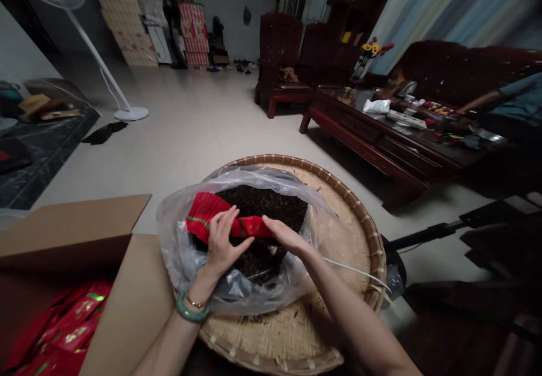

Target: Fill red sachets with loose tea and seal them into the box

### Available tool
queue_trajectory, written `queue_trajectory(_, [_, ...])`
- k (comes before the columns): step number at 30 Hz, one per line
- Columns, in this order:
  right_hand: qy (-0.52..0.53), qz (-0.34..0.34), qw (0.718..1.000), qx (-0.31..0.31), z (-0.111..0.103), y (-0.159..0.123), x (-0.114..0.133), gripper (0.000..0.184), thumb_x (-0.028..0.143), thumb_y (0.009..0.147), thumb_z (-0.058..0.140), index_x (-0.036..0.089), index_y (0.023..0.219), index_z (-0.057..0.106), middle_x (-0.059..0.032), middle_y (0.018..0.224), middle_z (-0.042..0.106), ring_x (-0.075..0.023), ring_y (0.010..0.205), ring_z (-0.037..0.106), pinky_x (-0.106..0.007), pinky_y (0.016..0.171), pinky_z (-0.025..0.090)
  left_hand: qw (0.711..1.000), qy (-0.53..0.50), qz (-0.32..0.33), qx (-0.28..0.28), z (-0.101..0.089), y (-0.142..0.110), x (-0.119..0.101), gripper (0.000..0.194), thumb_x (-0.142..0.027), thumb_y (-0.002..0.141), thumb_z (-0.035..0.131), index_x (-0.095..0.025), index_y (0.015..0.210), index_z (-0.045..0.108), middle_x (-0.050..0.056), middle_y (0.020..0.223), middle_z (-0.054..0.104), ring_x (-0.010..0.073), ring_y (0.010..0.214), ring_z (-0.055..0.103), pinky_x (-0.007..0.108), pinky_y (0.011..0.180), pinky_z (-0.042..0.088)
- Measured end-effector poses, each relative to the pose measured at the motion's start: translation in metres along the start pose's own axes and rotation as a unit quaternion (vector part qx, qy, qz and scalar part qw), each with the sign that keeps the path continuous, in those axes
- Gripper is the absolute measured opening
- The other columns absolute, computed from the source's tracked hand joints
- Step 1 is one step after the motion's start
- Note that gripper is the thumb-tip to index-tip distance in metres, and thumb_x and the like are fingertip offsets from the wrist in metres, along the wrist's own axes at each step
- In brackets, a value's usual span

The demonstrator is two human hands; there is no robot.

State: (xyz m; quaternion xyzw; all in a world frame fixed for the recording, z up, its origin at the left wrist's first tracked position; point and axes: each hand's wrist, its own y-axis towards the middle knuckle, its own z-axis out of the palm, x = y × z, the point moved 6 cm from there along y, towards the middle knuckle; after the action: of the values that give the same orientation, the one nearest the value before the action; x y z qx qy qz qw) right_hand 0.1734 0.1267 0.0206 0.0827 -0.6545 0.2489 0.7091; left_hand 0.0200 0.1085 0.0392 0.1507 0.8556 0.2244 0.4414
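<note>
A clear plastic bag (169,240) lies wide open, with dark loose tea-like leaves (275,201) inside. At its left, a fanned stack of red packets (203,209) with a green stripe rests on the leaves. My left hand (222,240), wearing a green bangle, has fingers and thumb around the left end of a single red packet (256,227). The fingers of my right hand (285,235) are closed at the right end of that packet; its thumb is hidden. The packet lies level above the leaves.
Beneath the bag is a round woven bamboo tray (375,246). An open cardboard box (131,285) with red packets (80,325) stands at left. Farther off are a standing fan (131,113), a wooden table (355,133) with clutter, and a person's arm (483,102) at right.
</note>
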Motion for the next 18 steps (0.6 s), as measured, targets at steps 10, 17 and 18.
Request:
queue_trajectory(10, [0.024, -0.026, 0.999, 0.026, 0.011, -0.003, 0.007, 0.068, 0.069, 0.082, 0.034, 0.012, 0.094, 0.069, -0.0100, 0.093, 0.069, -0.0220, 0.095, 0.060, -0.041, 0.095, 0.038, 0.992, 0.077, 0.083, 0.057, 0.011, -0.004, -0.003, 0.044, -0.018, 0.074, 0.064, -0.018, 0.117, 0.055, 0.009, 0.108, 0.064, 0.0237, 0.094, 0.052, 0.040, 0.084, 0.046])
queue_trajectory(17, [-0.187, -0.081, 0.976, -0.078, -0.008, -0.002, 0.004, 0.031, 0.032, 0.079, 0.055, 0.015, 0.104, 0.063, -0.0101, 0.099, 0.064, -0.0213, 0.091, 0.059, -0.038, 0.080, 0.048, 0.996, 0.052, -0.040, -0.054, -0.006, 0.002, 0.016, 0.034, -0.027, 0.071, 0.067, -0.017, 0.103, 0.059, 0.007, 0.096, 0.064, 0.0193, 0.078, 0.056, 0.031, 0.067, 0.048])
queue_trajectory(18, [-0.281, -0.094, 0.955, -0.032, 0.003, -0.003, 0.000, 0.038, 0.022, 0.074, 0.059, 0.016, 0.112, 0.060, -0.0116, 0.110, 0.061, -0.0228, 0.100, 0.056, -0.040, 0.086, 0.046, 0.995, 0.047, -0.055, -0.064, -0.008, 0.002, 0.018, 0.034, -0.027, 0.071, 0.067, -0.017, 0.103, 0.059, 0.007, 0.095, 0.063, 0.0181, 0.075, 0.056, 0.030, 0.064, 0.047])
